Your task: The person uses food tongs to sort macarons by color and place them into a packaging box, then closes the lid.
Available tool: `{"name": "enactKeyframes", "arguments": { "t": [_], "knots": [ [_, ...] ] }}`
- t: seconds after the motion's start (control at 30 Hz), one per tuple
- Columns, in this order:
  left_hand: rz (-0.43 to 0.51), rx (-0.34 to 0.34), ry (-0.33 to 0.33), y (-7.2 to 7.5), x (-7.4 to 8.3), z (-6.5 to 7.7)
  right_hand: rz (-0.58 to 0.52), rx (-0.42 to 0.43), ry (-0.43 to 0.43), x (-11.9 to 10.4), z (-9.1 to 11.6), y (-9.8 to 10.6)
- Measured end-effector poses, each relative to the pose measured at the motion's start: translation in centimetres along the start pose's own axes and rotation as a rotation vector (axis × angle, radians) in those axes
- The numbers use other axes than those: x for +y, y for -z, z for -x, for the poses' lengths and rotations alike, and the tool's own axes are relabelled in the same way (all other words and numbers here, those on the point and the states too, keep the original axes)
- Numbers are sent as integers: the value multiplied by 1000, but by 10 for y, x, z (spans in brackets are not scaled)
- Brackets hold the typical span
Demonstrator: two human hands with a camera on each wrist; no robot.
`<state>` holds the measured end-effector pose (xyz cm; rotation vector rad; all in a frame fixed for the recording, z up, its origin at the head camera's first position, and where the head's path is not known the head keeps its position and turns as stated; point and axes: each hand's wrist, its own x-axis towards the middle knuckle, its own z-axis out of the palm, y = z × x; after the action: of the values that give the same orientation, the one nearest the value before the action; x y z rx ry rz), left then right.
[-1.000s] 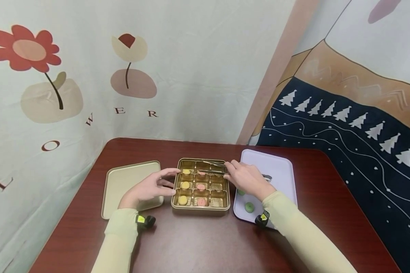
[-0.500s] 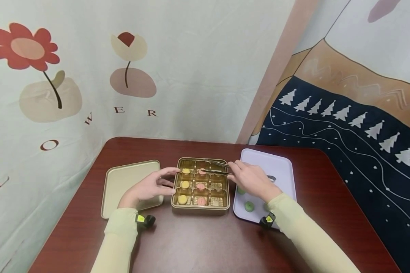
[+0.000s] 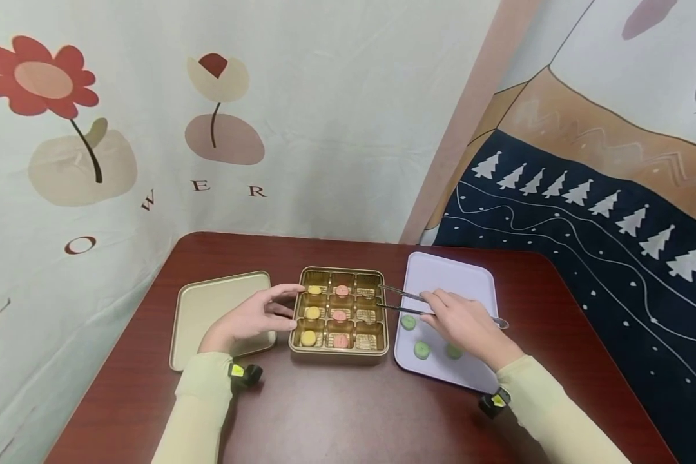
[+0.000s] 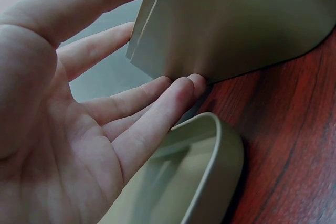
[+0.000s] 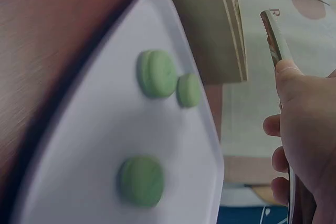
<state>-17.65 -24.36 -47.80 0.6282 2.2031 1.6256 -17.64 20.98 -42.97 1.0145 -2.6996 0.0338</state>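
Note:
My right hand (image 3: pixel 464 322) grips metal tongs (image 3: pixel 405 309) above the lilac tray (image 3: pixel 426 274); their tips point left, near the box's right edge, apart with nothing between them. Three green macarons (image 3: pixel 421 350) lie on the tray. At the centre is a gold tin box (image 3: pixel 338 358) with a sectioned insert. Yellow macarons (image 3: pixel 309 338) occupy its left column and pink macarons (image 3: pixel 341 341) its middle one; the right column shows bare gold lining. My left hand (image 3: pixel 259 316) touches the box's left side, its fingertips against the outer wall (image 4: pixel 241 24) in the left wrist view.
A pale gold lid (image 3: pixel 205 309) lies left of the box, partly under my left forearm and hand. Everything stands on a dark red wooden table (image 3: pixel 336 412). Printed cloth (image 3: pixel 336 129) hangs right behind the table's far edge.
The tongs have left the box's far middle compartment, where the pink macaron stays. My right hand has carried them rightward over the tray. The left hand keeps its place.

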Motion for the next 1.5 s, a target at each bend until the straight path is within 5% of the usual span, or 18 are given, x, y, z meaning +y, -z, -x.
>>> {"name": "enactKeyframes", "arguments": {
  "t": [0.53, 1.5],
  "knots": [
    [2, -1, -41, 1, -4, 1, 51, 3, -36, 27, 59, -11],
    [16, 0, -24, 0, -4, -1, 87, -86, 8, 31, 62, -28]
  ]
}}
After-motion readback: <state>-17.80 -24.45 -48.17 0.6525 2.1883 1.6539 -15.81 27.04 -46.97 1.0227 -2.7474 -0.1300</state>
